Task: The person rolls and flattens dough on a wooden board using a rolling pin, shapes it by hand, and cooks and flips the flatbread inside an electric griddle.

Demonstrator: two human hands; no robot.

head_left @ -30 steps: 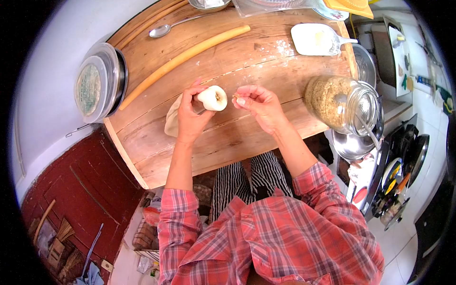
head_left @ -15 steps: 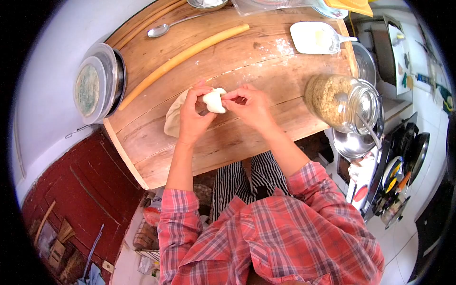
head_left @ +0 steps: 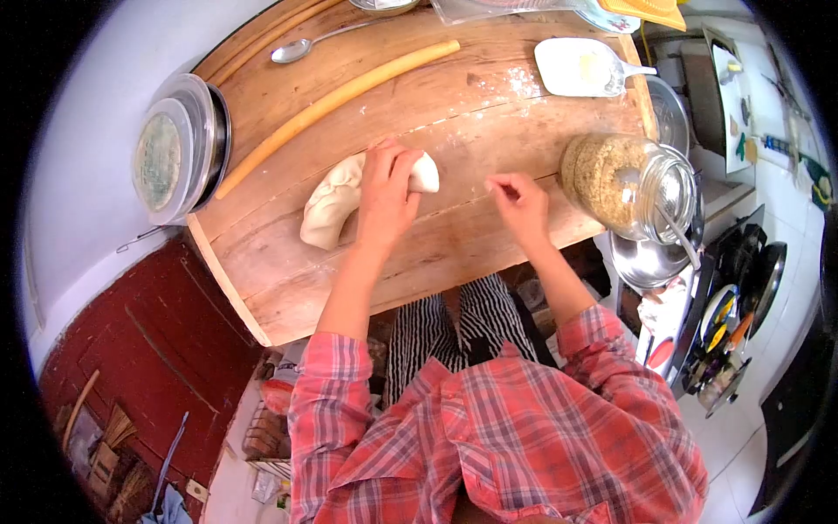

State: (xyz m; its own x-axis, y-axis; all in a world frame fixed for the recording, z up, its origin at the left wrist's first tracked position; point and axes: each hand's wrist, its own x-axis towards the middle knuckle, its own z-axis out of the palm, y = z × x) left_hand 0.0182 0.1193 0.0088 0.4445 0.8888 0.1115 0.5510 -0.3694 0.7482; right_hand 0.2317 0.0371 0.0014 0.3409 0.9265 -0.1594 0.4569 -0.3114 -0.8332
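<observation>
A thick, curved roll of pale dough (head_left: 328, 212) lies on the wooden table, with creases along its left part. Over its middle, my left hand (head_left: 387, 188) is closed around the roll, hiding that stretch. The smooth right end of the dough shows past my fingers. My right hand (head_left: 522, 208) is held apart from the dough, to its right and near the glass jar. Its thumb and fingers are pinched together, and whether anything small is between them I cannot make out.
A long rolling pin (head_left: 340, 98) lies behind the dough, with a metal spoon (head_left: 292, 51) beyond it. At right are a floury white scoop (head_left: 572, 68) and a glass jar (head_left: 602, 179) of crumbly filling. Stacked lidded containers (head_left: 166, 153) stand at the table's left edge.
My right hand has let go of the dough's end and moved right. My left hand has shifted slightly right and turned palm down over the roll, whose raised end now lies lower.
</observation>
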